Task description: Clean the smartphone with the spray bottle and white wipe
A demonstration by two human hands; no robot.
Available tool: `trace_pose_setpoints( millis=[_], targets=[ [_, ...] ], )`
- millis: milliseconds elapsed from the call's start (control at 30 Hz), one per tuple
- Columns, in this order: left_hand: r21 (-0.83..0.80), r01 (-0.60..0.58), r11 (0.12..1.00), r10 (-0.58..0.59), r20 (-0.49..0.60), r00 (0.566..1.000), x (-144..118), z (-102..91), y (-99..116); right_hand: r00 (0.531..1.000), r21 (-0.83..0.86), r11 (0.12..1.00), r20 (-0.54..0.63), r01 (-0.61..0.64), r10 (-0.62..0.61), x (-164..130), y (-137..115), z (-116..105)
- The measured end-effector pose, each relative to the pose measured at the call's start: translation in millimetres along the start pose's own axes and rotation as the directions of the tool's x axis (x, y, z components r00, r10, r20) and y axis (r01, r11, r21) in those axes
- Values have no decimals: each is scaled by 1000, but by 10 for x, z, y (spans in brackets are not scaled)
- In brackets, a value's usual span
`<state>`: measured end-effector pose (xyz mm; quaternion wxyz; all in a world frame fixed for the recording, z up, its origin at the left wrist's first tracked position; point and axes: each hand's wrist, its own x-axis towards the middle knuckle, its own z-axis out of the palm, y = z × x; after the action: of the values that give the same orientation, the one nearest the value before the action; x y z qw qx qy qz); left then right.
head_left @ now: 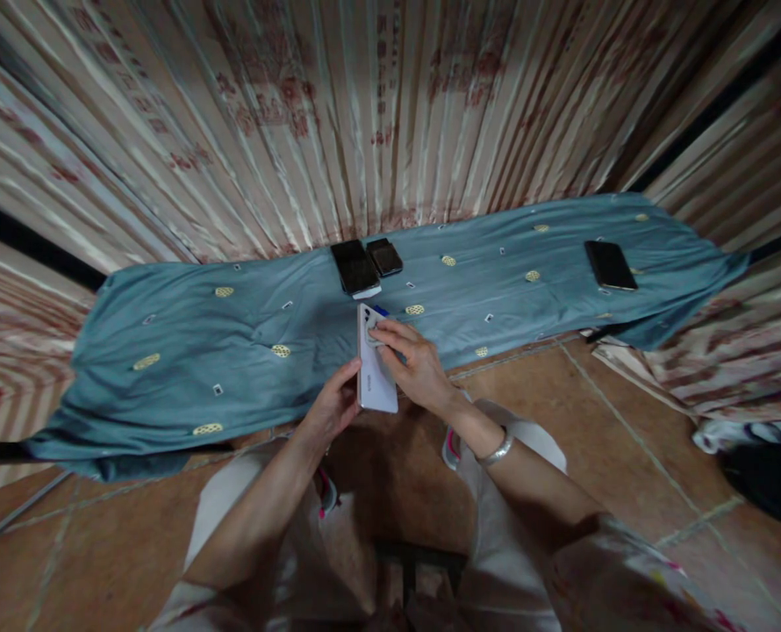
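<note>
**White phone held back-up in both hands**

White and slim, the phone [376, 373] sits between both hands with its back facing up, held just in front of the near edge of a table draped in a blue-green cloth [186, 351]. The left hand [333, 411] grips its lower left edge, thumb along the side. The right hand [411, 360] closes over the upper right part, fingertips [378, 328] pressed near the camera corner; a silver bangle [496, 450] circles that wrist. A small blue item peeks out behind the phone's top, too hidden to identify. On the cloth, two dark phones [354, 266] lie side by side just beyond the hands, and another dark phone [610, 264] lies well apart to the right. Patterned curtains [338, 114] hang behind the table.
</note>
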<state>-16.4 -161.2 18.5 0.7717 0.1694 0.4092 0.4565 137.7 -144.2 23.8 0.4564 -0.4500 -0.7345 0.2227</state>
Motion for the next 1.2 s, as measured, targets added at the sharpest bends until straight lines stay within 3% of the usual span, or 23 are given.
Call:
trace_pose_setpoints(
  millis=[133, 433, 667, 1200],
  targets=[
    [48, -9, 999, 6, 56, 998, -6, 3, -42, 999, -37, 999, -25, 38, -39, 6, -23, -13],
    [170, -25, 985, -14, 226, 974, -102, 134, -80, 998, -70, 997, -61, -16, 12, 79, 36, -136],
    [243, -28, 970, -31, 235, 971, -115, 132, -97, 994, -31, 998, -98, -55, 52, 114, 140, -155],
    [186, -43, 982, -3, 240, 971, -150, 97, 10, 987, -57, 993, -130, -103, 94, 113, 231, -106]
  ],
)
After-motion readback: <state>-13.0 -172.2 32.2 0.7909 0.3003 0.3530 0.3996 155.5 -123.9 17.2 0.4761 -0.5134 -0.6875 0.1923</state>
